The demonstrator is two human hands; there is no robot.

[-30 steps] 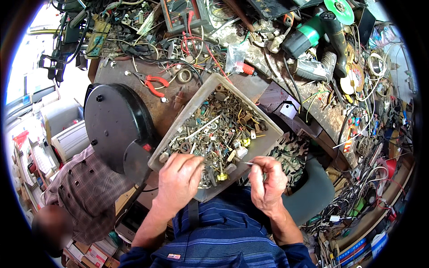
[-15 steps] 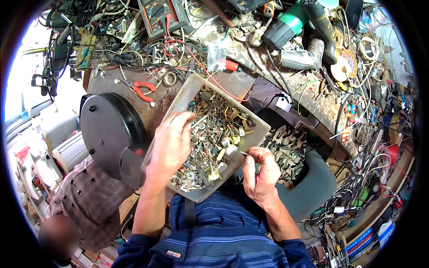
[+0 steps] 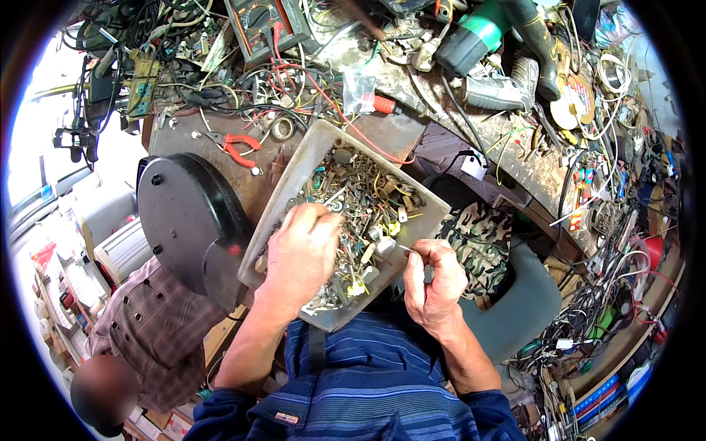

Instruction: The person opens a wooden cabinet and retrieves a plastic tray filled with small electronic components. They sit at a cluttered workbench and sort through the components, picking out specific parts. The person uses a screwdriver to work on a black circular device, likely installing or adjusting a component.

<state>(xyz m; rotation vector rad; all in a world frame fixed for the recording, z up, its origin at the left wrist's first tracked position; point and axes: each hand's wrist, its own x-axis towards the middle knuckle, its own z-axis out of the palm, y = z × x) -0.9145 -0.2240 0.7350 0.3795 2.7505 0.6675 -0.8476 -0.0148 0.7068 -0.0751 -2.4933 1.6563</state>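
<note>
A shallow translucent plastic bin (image 3: 430,213) sits tilted before my lap, filled with small mixed parts (image 3: 375,180): screws, metal bits and bits of wire. My left hand (image 3: 303,250) reaches over its left side, fingers curled down among the parts; the fingertips are hidden, and what they pinch cannot be made out. Just outside the bin's right edge, my right hand (image 3: 435,287) is closed, thumb and forefinger pinching a thin metal pin (image 3: 407,248) that points toward the bin.
Red-handled pliers (image 3: 239,151) and a tape roll (image 3: 281,129) lie on the bench beyond the bin. A multimeter (image 3: 265,29) with red leads stands farther back. A round black casing (image 3: 193,220) is at the left, near a person in a checked shirt (image 3: 158,323). Tangled cables (image 3: 588,316) fill the right.
My left hand has moved right and down into the parts, its fingers now deeper in the bin. My right hand keeps its pinch on the pin, almost in place.
</note>
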